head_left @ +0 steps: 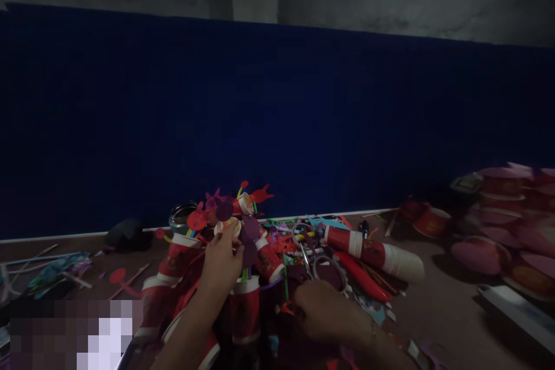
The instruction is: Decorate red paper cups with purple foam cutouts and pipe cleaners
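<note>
Red paper cups with white rims crowd the middle of the floor. My left hand (223, 257) is closed, its fingers curled beside a purple paper cutout (250, 234) and over the rim of a cup behind. What it pinches is hidden. Below the cutout, an upright red paper cup (245, 309) has yellow and green straws in it. Lower right, my right hand (318, 307) is closed in a loose fist above dark paper. A green straw (285, 277) with an orange-red piece at its lower end lies by its fingertips; whether they grip it is unclear.
Scissors (304, 254), a tape roll (328, 270) and paper scraps lie beyond my right hand. A stack of cups (392, 260) rests on its side. Decorated red tubs (503, 214) pile up at right. A blue panel (277, 115) stands behind; a jar (182, 217) is at back left.
</note>
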{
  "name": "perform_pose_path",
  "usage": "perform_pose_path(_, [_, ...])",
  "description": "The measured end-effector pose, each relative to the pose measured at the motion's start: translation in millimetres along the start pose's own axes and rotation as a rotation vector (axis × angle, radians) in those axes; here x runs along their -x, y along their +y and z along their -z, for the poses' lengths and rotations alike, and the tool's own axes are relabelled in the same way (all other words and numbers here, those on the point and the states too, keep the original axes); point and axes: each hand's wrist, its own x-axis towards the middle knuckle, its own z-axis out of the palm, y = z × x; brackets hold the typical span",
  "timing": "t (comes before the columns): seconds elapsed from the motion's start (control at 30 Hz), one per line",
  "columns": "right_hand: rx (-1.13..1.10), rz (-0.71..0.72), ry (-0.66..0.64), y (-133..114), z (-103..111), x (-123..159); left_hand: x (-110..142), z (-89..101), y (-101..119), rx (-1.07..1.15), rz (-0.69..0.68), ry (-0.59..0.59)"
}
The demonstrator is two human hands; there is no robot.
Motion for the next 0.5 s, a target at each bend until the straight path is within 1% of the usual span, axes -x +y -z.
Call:
perform_pose_path(0.1, [0.037, 0.047, -0.094, -15, -17, 1, 2, 2.9, 5, -0.070, -0.031, -0.017])
perform_pose_path(0.13, [0.036, 0.034, -0.081, -18, -24, -1, 2, 3.6, 6, -0.091, -0.042, -0.023])
perform_pose_path(0.2, [-0.063, 0.045, -0.017, -23, -40, -4, 3, 4.0, 6, -0.130, -0.060, -0.029])
perform_pose_path(0.23, [-0.125, -0.002, 0.027, -24, -48, -6, 3, 3.6, 5, -0.147, -0.067, -0.026])
perform_pose_path(0.27, [-0.156, 0.005, 0.009, -24, -56, -9, 3, 3.0, 5, -0.161, -0.074, -0.018])
perform_pose_path(0.33, [-0.239, -0.010, 0.028, -25, -68, -15, 3, 1.6, 3, -0.181, -0.091, 0.005])
perform_pose_path(0.4, [-0.326, -0.027, 0.062, -28, -75, -21, 4, 0.9, 3, -0.189, -0.108, 0.029])
perform_pose_path(0.5, [-0.458, -0.060, 0.155, -34, -77, -28, 5, 2.4, 6, -0.189, -0.131, 0.050])
